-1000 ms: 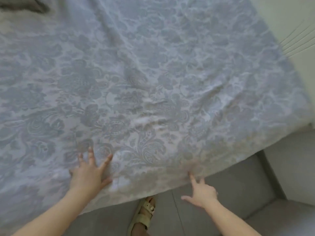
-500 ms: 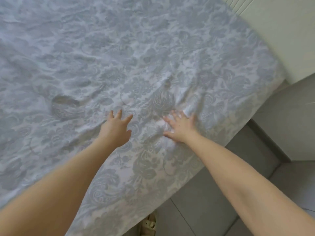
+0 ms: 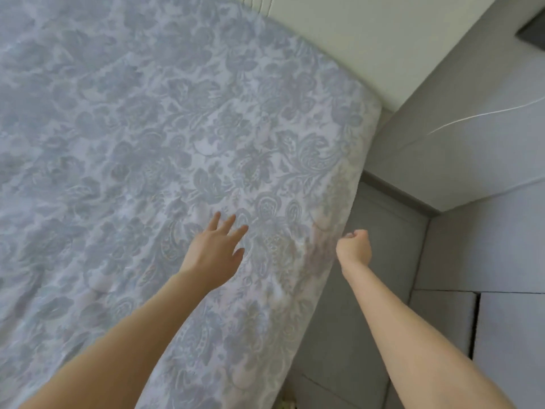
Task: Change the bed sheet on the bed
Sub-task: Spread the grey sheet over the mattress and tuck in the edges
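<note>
**Grip: left hand (image 3: pixel 213 255) flat on the sheet (image 3: pixel 147 128), right hand (image 3: pixel 354 247) curled at the bed's (image 3: pixel 365 113) edge**

Fingers of the left hand are straight and spread, palm down on the cloth, grasping nothing. The right hand is clenched into a fist just beside the hanging side of the sheet. Whether it pinches any cloth cannot be told, as the fingers face away.

The sheet, pale blue-grey with a flowered pattern, lies spread over the whole bed top and drapes down the near side. It shows light creases around the left hand. Beyond the far corner stands a cream headboard (image 3: pixel 339 33). To the right lie a grey tiled floor (image 3: pixel 389 231) and a grey wall (image 3: pixel 486 160), with a thin white cord (image 3: pixel 483 113) across it.
</note>
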